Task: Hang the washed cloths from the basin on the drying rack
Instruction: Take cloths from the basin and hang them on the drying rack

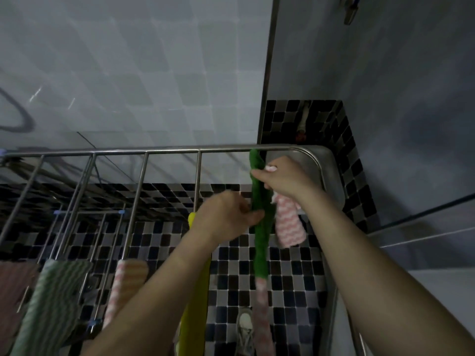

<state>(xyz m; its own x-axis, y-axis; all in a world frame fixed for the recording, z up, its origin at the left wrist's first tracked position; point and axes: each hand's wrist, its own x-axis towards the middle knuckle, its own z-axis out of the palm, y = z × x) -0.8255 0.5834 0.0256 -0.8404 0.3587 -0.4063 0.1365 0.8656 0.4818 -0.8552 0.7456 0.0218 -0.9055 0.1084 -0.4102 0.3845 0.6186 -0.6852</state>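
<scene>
**Green cloth being settled on the rack, the next one already in hand**

A long, fuzzy green cloth (259, 227) hangs in a narrow band from the far top rail of the stainless-steel tube drying rack (144, 151), at the rack's right end, and runs down toward the camera. The left hand (226, 214) pinches it about midway, thumb and fingers closed on its left edge. The right hand (282, 178) is higher, fingers curled, with the fingertips against the cloth's upper part. The same hand grips a bunched pink-and-white cloth (288, 224), which dangles beneath the wrist just beside the green one. Below the green cloth's lower end a pale pink strip continues down; I cannot tell whether it is a separate piece.

To the left, on other rods, hang a plain yellow cloth (195, 304), a peach-striped cloth (123, 278), a green-and-white striped cloth (51, 291) and a dull brownish cloth (12, 283). Under everything lies a black, grey and white mosaic-tile floor (290, 278), with a pale shoe (244, 327) on it. I cannot pick out the basin with any certainty.

This looks like the straightening step: the green cloth is on the rack and is being pulled flat. Several cloths are up, so the task seems well along. Next, both hands would need to let go of the green one. The pink-and-white cloth must then be shaken open and laid over a free stretch of rod without dragging its neighbour off.
</scene>
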